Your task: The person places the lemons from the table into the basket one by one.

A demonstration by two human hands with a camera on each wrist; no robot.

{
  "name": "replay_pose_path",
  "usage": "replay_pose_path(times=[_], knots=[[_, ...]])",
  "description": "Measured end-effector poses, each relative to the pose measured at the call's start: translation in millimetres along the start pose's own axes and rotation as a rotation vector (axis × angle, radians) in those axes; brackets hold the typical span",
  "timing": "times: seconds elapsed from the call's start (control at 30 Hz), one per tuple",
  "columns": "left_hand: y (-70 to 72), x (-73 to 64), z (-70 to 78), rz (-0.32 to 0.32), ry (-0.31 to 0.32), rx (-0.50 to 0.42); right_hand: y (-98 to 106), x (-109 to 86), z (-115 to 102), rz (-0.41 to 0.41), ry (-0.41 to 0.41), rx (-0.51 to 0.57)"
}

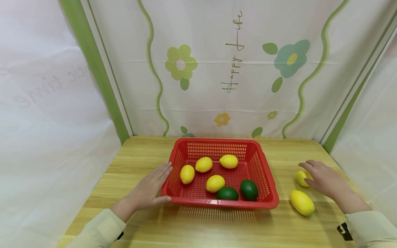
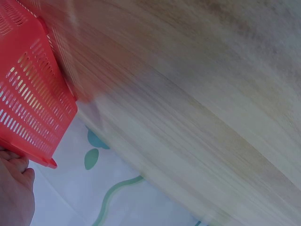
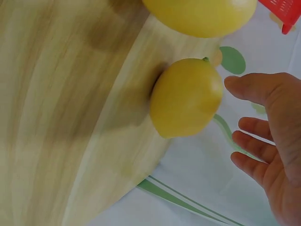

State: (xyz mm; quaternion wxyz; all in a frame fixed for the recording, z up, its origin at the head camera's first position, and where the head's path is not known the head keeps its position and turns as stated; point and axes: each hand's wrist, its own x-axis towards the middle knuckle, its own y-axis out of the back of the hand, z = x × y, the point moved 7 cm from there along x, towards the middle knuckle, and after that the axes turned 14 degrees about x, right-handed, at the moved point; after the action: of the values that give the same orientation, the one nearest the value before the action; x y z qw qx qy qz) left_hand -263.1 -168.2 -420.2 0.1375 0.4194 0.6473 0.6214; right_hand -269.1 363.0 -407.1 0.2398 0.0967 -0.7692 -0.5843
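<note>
A red plastic basket [image 1: 214, 203] with slotted walls holds several yellow lemons [image 1: 228, 161] and two smooth dark green oval fruits [image 1: 249, 189]. My left hand [image 1: 149, 189] rests against its left rim, fingers extended and thumb at the near left corner. The left wrist view catches part of that hand [image 2: 16, 188] at the rim. Over on the right, my right hand [image 1: 325, 181] is over a lemon [image 1: 301, 178], partly covering it in the head view. In the right wrist view the hand's spread fingers stand apart from this lemon [image 3: 186, 99]. Closer to me lies another yellow oval fruit [image 1: 302, 203].
The basket stands on a light wood-grain table [image 1: 139, 230]. Behind it hangs a white curtain [image 1: 201, 100] printed with flowers and lettering, and white cloth panels [image 1: 56, 137] close in both sides.
</note>
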Motion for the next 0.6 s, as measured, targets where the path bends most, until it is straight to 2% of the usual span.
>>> replay_pose_path(times=[0.17,0.6], knots=[[-0.1,0.3,0.2,0.009,-0.001,-0.002,-6.2,-2.3,4.6,-0.003,0.015,0.025],[-1.8,-0.4,-0.5,0.012,0.003,-0.009,-25.7,-6.6,20.5,-0.019,-0.007,0.08]])
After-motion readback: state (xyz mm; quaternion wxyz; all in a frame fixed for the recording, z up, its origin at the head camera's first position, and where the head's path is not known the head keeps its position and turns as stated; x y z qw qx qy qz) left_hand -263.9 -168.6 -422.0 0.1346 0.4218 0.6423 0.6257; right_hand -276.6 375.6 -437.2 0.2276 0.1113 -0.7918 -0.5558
